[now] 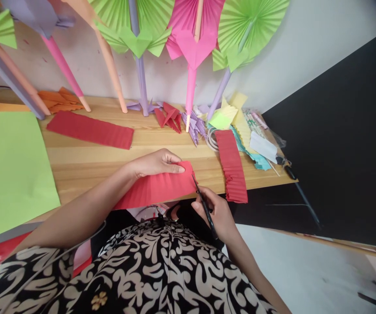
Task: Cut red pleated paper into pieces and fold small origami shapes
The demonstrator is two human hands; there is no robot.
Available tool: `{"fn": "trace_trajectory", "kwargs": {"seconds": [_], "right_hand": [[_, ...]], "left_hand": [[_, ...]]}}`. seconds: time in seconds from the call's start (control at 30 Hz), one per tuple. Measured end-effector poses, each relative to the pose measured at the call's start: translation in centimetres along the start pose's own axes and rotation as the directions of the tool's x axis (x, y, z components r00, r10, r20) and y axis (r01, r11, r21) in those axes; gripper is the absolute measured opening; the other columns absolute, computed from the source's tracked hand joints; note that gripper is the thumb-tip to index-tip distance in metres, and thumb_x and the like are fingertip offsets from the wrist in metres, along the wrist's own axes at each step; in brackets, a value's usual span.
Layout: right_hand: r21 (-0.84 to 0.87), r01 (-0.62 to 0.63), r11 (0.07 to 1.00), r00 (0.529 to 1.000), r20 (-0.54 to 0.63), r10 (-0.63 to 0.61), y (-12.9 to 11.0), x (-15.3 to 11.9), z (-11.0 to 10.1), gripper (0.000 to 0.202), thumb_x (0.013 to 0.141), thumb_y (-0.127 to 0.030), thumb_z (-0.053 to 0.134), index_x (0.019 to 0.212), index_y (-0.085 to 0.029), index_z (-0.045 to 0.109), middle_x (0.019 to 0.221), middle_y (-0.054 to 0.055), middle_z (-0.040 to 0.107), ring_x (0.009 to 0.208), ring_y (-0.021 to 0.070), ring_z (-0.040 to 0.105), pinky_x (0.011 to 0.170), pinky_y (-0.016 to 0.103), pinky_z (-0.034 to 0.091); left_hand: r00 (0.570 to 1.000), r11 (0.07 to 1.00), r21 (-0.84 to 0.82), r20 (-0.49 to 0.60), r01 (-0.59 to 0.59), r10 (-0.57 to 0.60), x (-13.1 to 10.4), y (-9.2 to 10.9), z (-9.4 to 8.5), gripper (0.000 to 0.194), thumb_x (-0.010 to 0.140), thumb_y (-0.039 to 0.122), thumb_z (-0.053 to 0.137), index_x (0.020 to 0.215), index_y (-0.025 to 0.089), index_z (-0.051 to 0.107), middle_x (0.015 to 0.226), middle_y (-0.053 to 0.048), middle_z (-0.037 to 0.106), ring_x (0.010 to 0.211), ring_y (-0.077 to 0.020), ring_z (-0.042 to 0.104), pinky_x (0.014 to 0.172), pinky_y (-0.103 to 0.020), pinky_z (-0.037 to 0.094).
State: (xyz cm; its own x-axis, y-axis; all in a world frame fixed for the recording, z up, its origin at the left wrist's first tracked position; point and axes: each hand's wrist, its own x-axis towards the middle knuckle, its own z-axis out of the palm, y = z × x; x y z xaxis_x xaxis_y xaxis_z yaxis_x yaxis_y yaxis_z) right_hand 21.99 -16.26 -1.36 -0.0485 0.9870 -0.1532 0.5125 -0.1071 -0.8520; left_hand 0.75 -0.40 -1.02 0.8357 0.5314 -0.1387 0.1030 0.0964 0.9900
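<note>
My left hand (160, 163) pinches the upper edge of a strip of red pleated paper (157, 188), thumb on top, near its right end. The strip stretches left under my forearm along the table's front edge. In my right hand (219, 211) is a pair of scissors (205, 206) with black handles. Their blades point up and away from me, touching the strip's right edge. Whether the blades are apart is too small to tell. To the right, another red pleated strip (232, 168) hangs slightly over the front edge.
A flat dark red strip (90, 129) lies on the wooden table (86, 163) at the back left. Green paper (8, 174) covers the left side. Paper fans on sticks (191, 87) lean against the wall. Folded scraps and a rolled cord (211, 138) sit at the back right.
</note>
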Motion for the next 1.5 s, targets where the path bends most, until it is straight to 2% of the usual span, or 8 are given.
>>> {"fn": "trace_trajectory", "kwargs": {"seconds": [0.13,0.3,0.37,0.6,0.83,1.0,1.23,1.5], "right_hand": [[-0.050,0.001,0.999,0.999,-0.034,-0.003,-0.2,0.4,0.3,0.046,0.086,-0.044,0.072,0.125,-0.020,0.068,0.095,0.006,0.072,0.080,0.0205,0.065,0.074,0.029,0.053],[-0.040,0.023,0.999,0.996,-0.087,-0.026,-0.8,0.8,0.5,0.046,0.086,-0.044,0.071,0.125,-0.020,0.069,0.114,0.010,0.073,0.100,0.0257,0.069,0.089,0.035,0.054],[-0.058,0.024,0.998,0.996,-0.089,-0.030,-1.1,0.9,0.4,0.044,0.085,-0.045,0.072,0.122,-0.020,0.071,0.112,0.010,0.074,0.098,0.0259,0.069,0.087,0.035,0.055],[-0.145,0.030,0.989,0.991,-0.125,-0.048,-0.9,0.7,0.2,0.049,0.085,-0.048,0.072,0.125,-0.020,0.070,0.101,0.010,0.075,0.084,0.0241,0.069,0.076,0.034,0.057],[-0.135,0.039,0.990,0.991,-0.121,-0.056,-0.7,0.9,0.3,0.044,0.085,-0.047,0.072,0.121,-0.021,0.072,0.101,0.010,0.074,0.096,0.0273,0.069,0.083,0.035,0.056],[-0.052,0.018,0.998,0.995,-0.094,-0.023,-0.7,0.9,0.4,0.044,0.086,-0.049,0.072,0.119,-0.021,0.073,0.092,0.007,0.073,0.096,0.0274,0.069,0.086,0.036,0.055],[0.095,0.010,0.995,0.998,-0.068,-0.004,-0.2,0.9,0.8,0.048,0.084,-0.051,0.073,0.122,-0.021,0.073,0.097,0.006,0.073,0.085,0.0236,0.067,0.083,0.033,0.055],[0.254,0.002,0.967,0.999,0.036,-0.012,-0.8,1.0,0.7,0.050,0.089,-0.049,0.067,0.125,-0.016,0.068,0.076,0.002,0.068,0.059,0.0148,0.058,0.060,0.026,0.050]], "left_hand": [[0.999,0.999,-0.026,0.035,0.024,-0.023,0.0,-0.3,0.2,0.034,0.082,0.044,0.073,0.078,0.011,0.071,0.065,0.001,0.062,0.058,-0.0103,0.052,0.055,-0.021,0.040],[0.998,1.000,-0.014,0.056,0.015,-0.014,0.2,-0.7,0.2,0.033,0.083,0.043,0.073,0.091,0.011,0.076,0.077,-0.003,0.071,0.069,-0.0138,0.061,0.061,-0.022,0.045],[0.999,1.000,-0.016,0.053,0.014,-0.013,0.2,-0.7,0.2,0.035,0.082,0.044,0.074,0.092,0.011,0.076,0.080,-0.004,0.071,0.071,-0.0141,0.061,0.063,-0.022,0.046],[1.000,0.997,-0.069,0.001,0.028,-0.028,0.1,-0.4,0.0,0.036,0.082,0.047,0.074,0.076,0.012,0.071,0.065,0.001,0.063,0.058,-0.0094,0.052,0.055,-0.020,0.041],[0.998,0.998,-0.039,0.043,0.043,-0.041,0.2,-0.8,0.2,0.038,0.081,0.047,0.074,0.090,0.010,0.076,0.078,-0.004,0.072,0.067,-0.0134,0.061,0.059,-0.021,0.044],[0.998,0.998,-0.024,0.031,0.052,-0.051,0.3,-0.8,0.3,0.037,0.081,0.046,0.074,0.092,0.010,0.076,0.082,-0.005,0.073,0.070,-0.0146,0.062,0.062,-0.022,0.046],[0.997,0.997,-0.021,0.032,0.068,-0.067,0.3,-0.7,0.3,0.037,0.081,0.047,0.074,0.079,0.010,0.072,0.068,0.000,0.064,0.060,-0.0103,0.053,0.056,-0.021,0.041],[0.998,0.999,-0.026,0.044,0.035,-0.034,0.3,-0.6,0.4,0.035,0.082,0.046,0.073,0.078,0.011,0.071,0.067,0.000,0.063,0.061,-0.0110,0.053,0.057,-0.021,0.042]]}}
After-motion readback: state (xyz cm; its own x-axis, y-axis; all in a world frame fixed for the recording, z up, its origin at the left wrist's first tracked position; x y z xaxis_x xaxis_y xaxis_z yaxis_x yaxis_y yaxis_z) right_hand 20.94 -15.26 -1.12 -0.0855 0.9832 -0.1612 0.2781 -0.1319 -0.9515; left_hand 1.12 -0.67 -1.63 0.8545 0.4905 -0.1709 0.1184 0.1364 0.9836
